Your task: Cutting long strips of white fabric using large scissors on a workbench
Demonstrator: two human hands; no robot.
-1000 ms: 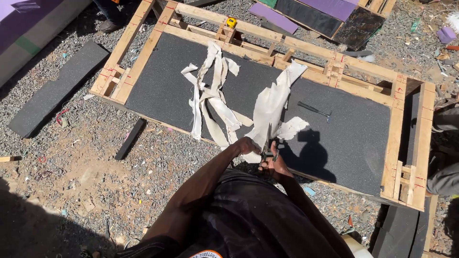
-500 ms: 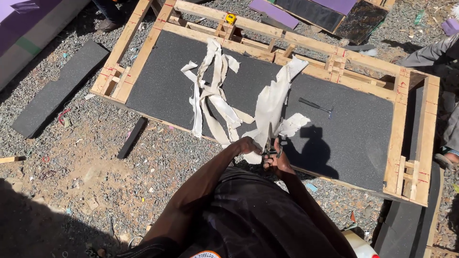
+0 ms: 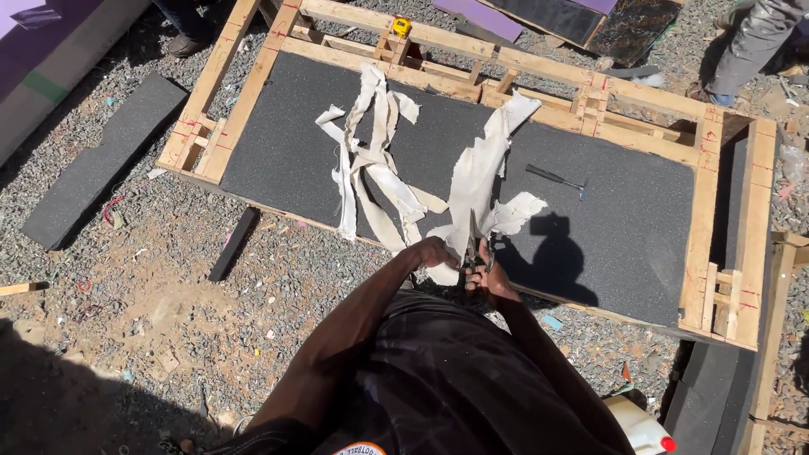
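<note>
Bent over a wooden frame (image 3: 253, 101), the right hand (image 3: 493, 274) keeps scissors (image 3: 474, 246) gripped in the white cloth (image 3: 480, 168) lying on grey foam (image 3: 286, 143), the left hand (image 3: 434, 250) still clutching its edge, cut barely advanced.

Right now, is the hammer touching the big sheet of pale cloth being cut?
Apart. The head view shows the hammer lying alone on the dark foam panel, with a clear strip of bare foam between it and the pale cloth sheet.

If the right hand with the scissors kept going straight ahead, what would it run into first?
The right hand points its scissors up along the pale sheet, so it would likely meet more sheet first, then the wooden frame beyond.
</note>
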